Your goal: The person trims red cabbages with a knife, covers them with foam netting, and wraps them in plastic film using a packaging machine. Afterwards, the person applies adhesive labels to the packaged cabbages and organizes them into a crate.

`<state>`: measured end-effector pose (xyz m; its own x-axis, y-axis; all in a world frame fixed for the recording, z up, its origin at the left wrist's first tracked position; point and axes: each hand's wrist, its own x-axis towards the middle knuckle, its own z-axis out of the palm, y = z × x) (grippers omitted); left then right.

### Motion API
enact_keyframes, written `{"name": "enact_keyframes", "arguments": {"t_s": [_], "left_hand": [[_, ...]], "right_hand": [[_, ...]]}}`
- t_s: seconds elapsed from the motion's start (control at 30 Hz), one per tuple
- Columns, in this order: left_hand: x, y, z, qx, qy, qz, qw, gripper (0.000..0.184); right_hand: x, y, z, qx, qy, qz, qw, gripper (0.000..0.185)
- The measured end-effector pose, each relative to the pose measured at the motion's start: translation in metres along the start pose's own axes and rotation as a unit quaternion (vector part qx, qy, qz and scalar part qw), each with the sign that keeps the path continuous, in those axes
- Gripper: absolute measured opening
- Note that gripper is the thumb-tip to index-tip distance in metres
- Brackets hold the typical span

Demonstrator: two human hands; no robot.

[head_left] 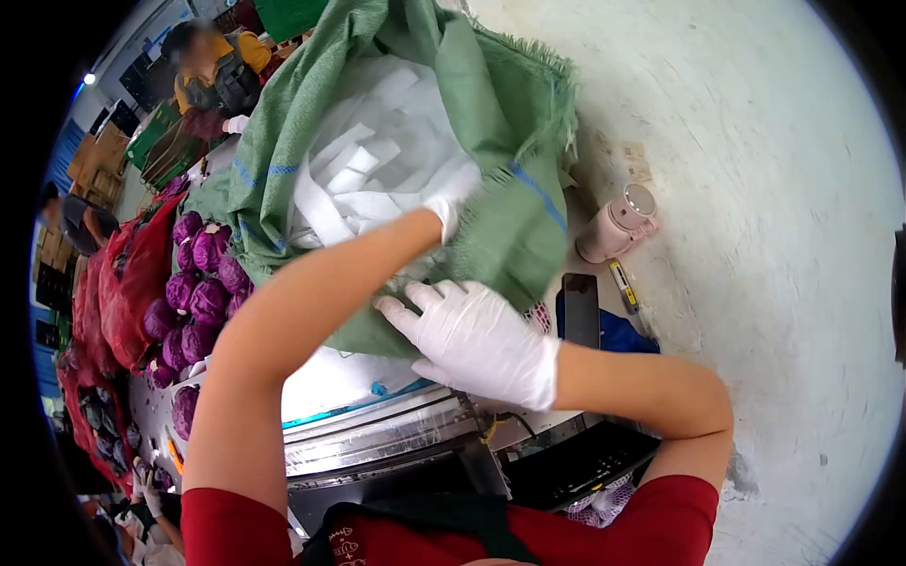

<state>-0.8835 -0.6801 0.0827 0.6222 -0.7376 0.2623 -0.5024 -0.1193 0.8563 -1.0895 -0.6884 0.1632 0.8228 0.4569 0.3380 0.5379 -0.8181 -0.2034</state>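
Observation:
A green woven sack (543,203) with blue stripes lies wide open, with many white strips (354,170) inside. My left hand (453,196), in a white glove, reaches across to the inner right side of the sack; its fingers are blurred against the strips and cloth. Nearer to me, my gloved right hand (481,340) lies at the sack's lower edge, palm down. Its fingers are apart and touch the green cloth, with the thumb lower down. Nothing shows held in it.
Purple cabbages (208,302) and red net bags (132,292) are at left. A pink bottle (618,226), a phone (580,307) and a yellow cutter (624,286) lie at right. A metal machine (377,439) and black keypad (576,472) are nearest me. Another person (222,75) works at upper left.

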Motion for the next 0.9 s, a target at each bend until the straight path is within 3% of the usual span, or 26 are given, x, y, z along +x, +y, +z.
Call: {"name": "enact_keyframes", "arguments": {"t_s": [0.07, 0.1, 0.2, 0.27, 0.33, 0.43, 0.47, 0.5, 0.53, 0.57, 0.63, 0.7, 0.77, 0.83, 0.87, 0.9], "left_hand": [[0.031, 0.017, -0.026, -0.019, 0.039, -0.049, 0.998, 0.050], [0.043, 0.042, -0.048, 0.009, 0.036, -0.153, 0.987, 0.047], [0.076, 0.075, -0.103, 0.028, 0.088, -0.193, 0.977, 0.038], [0.091, 0.100, -0.138, -0.041, 0.116, -0.151, 0.981, 0.031], [0.095, 0.125, -0.158, -0.079, 0.146, -0.161, 0.973, 0.029], [0.081, 0.145, -0.149, -0.083, 0.139, -0.154, 0.975, 0.028], [0.066, 0.148, -0.138, -0.114, 0.112, -0.094, 0.983, 0.026], [0.060, 0.135, -0.131, -0.104, 0.102, -0.062, 0.987, 0.027], [0.048, 0.113, -0.129, -0.056, 0.085, -0.037, 0.994, 0.034], [0.033, 0.094, -0.128, -0.011, 0.070, -0.015, 0.997, 0.042], [-0.017, 0.075, -0.133, 0.256, -0.028, -0.067, 0.964, 0.055], [-0.085, 0.073, -0.131, 0.435, -0.125, 0.033, 0.891, 0.061], [-0.140, 0.040, -0.137, 0.490, -0.172, 0.127, 0.845, 0.055], [-0.181, 0.027, -0.140, 0.541, -0.216, 0.187, 0.791, 0.038], [-0.196, 0.013, -0.145, 0.589, -0.279, 0.223, 0.725, 0.027], [-0.201, 0.016, -0.147, 0.593, -0.275, 0.213, 0.727, 0.027]], "right_hand": [[-0.008, 0.005, 0.013, -0.107, -0.050, 0.049, 0.992, 0.046], [-0.009, 0.015, 0.015, -0.157, -0.098, 0.061, 0.981, 0.044], [-0.006, 0.064, 0.027, -0.245, -0.146, 0.033, 0.958, 0.014], [-0.007, 0.104, 0.058, -0.356, -0.207, 0.075, 0.908, 0.025], [0.002, 0.133, 0.063, -0.485, -0.308, 0.124, 0.809, 0.042], [0.019, 0.201, 0.086, -0.505, -0.195, 0.141, 0.829, 0.048], [0.027, 0.199, 0.079, -0.507, -0.190, 0.139, 0.829, 0.048], [0.038, 0.192, 0.067, -0.329, -0.213, 0.204, 0.897, 0.049], [0.045, 0.186, 0.062, -0.132, -0.233, 0.260, 0.928, 0.051], [0.045, 0.184, 0.063, -0.131, -0.238, 0.253, 0.929, 0.051], [0.035, 0.185, 0.066, -0.155, -0.117, 0.200, 0.960, 0.053], [0.025, 0.186, 0.070, -0.143, -0.206, 0.226, 0.941, 0.049], [0.029, 0.170, 0.055, -0.099, -0.338, 0.273, 0.895, 0.044], [0.046, 0.153, 0.022, -0.027, -0.319, 0.161, 0.934, 0.031], [0.057, 0.143, 0.007, 0.107, -0.246, 0.112, 0.957, 0.029], [0.072, 0.131, -0.003, 0.240, -0.167, 0.059, 0.954, 0.028]]}}
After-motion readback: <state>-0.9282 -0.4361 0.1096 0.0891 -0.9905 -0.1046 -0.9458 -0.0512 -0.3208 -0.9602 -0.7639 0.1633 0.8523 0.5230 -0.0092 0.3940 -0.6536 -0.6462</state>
